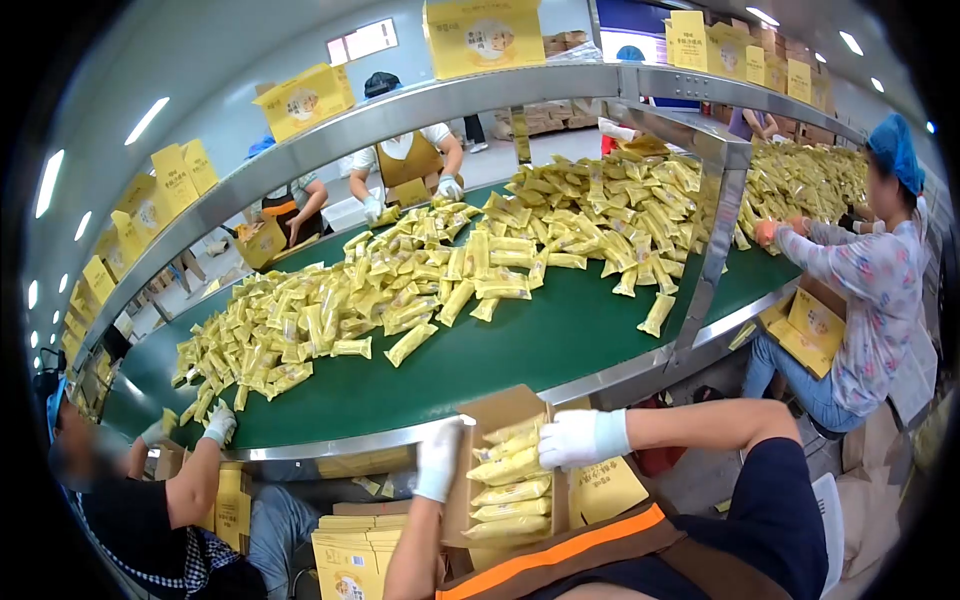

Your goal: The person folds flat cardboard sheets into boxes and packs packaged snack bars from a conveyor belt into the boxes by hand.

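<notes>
On my lap stands an open yellow carton [559,490] with a brown inside, tilted towards me. Several yellow snack packets [510,492] lie in it, stacked in a row. My left hand [437,462], in a white glove and slightly blurred, grips the carton's left wall. My right hand [585,438], also gloved, is closed over the right rim, its fingertips beside the upper packets. Its fingertips are partly hidden, so whether they also touch a packet I cannot tell.
A green conveyor belt [580,335] bears a large heap of yellow packets [330,310]. A metal frame post [715,230] rises on the right. Folded cartons [355,555] are stacked left of my knees. Co-workers sit at both sides [880,270] and across the belt.
</notes>
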A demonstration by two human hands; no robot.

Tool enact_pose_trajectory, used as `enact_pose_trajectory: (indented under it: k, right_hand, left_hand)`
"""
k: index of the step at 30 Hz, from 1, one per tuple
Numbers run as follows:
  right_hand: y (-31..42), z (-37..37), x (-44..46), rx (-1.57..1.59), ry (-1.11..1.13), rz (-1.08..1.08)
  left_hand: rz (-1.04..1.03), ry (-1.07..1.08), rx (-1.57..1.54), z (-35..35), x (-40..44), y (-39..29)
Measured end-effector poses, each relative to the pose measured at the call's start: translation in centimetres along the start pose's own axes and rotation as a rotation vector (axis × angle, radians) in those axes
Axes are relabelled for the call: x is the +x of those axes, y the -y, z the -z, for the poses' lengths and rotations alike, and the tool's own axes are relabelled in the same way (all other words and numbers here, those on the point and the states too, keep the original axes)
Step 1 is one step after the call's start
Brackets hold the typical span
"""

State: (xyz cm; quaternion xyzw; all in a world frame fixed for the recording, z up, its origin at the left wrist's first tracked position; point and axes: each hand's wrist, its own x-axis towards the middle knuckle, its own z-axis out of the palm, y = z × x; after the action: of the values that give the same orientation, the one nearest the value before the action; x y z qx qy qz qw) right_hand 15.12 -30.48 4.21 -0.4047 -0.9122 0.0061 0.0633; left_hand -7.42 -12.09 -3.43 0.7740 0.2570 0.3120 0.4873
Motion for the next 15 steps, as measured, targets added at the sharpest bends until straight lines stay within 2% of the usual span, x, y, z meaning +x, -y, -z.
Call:
enact_pose_trajectory:
  k: [2,3,4,5,6,7,8,9,10,11,12,13,14,15]
  right_hand:
    - [1.7,6.1,1.0,-0.140,0.087,-0.017]
    - [1.6,8.6,1.2,-0.150,0.055,-0.021]
    - [1.1,11.3,1.4,-0.166,0.025,-0.026]
    - [0.7,14.5,2.0,-0.176,-0.033,-0.048]
    - [0.2,17.6,2.7,-0.182,-0.091,-0.074]
    - [-0.9,20.5,4.0,-0.223,-0.158,-0.090]
    - [-2.1,23.3,5.6,-0.267,-0.229,-0.105]
    - [-2.8,26.5,7.3,-0.350,-0.274,-0.199]
    - [-5.3,28.9,8.8,-0.420,-0.440,-0.141]
    - [-7.6,31.9,10.7,-0.561,-0.491,-0.155]
    - [-8.7,35.6,12.8,-0.508,-0.468,-0.295]
    - [-12.3,37.9,15.0,-0.488,-0.622,-0.296]
    - [-10.4,40.1,18.3,-0.471,-0.641,-0.565]
    - [-12.8,41.8,20.2,-0.489,-0.722,-0.539]
  left_hand:
    - [0.237,-0.070,-0.475,2.1,0.3,4.6]
    - [0.358,0.034,-0.589,2.0,-0.6,6.2]
    - [0.427,0.255,-0.475,0.6,-1.8,7.9]
    - [0.392,0.521,-0.147,-2.0,-2.3,9.2]
    - [0.249,0.744,0.305,-4.7,-2.9,9.9]
    - [0.098,0.824,0.628,-7.3,-3.7,10.3]
    - [0.107,0.724,0.978,-8.0,-6.0,4.2]
    - [-0.118,0.440,0.840,-9.8,-7.9,9.5]
    - [-0.127,0.437,0.843,-9.8,-7.6,10.2]
    - [-0.131,0.437,0.841,-9.6,-7.4,10.3]
    - [-0.129,0.438,0.836,-9.5,-7.6,10.0]
    - [-0.164,0.541,0.904,-8.2,-7.0,8.1]
    - [-0.142,0.488,0.844,-8.2,-6.7,8.5]
    - [-0.121,0.441,0.785,-8.6,-7.0,9.4]
